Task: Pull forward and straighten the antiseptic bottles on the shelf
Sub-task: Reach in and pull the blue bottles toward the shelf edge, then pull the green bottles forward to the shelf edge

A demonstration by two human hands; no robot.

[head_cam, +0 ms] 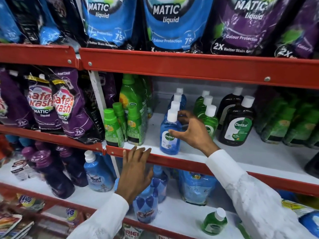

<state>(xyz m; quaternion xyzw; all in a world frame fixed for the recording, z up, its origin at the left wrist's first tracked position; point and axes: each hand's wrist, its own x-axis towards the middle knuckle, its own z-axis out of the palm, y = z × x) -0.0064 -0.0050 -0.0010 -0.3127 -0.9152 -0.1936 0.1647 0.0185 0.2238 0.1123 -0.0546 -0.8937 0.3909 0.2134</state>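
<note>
On the middle shelf [250, 152] stand three rows of white-capped antiseptic bottles. The front blue bottle [168, 142] stands upright near the shelf's front lip, with more blue ones [177, 100] lined up behind it. My right hand [191, 131] wraps around its right side, thumb on the label and fingers behind the neck. To the right stand green bottles [209, 121] and brown bottles [237, 128]. My left hand [136, 171] rests on the red shelf lip [172, 161], fingers spread, holding nothing.
Green-capped cleaner bottles [120, 125] stand left of the blue row. Detergent pouches [167, 23] fill the upper shelf, purple pouches [51, 104] the left bay. Blue bottles [148, 204] and a small green bottle [214, 221] stand on the shelf below. Green packs [290, 121] lie at far right.
</note>
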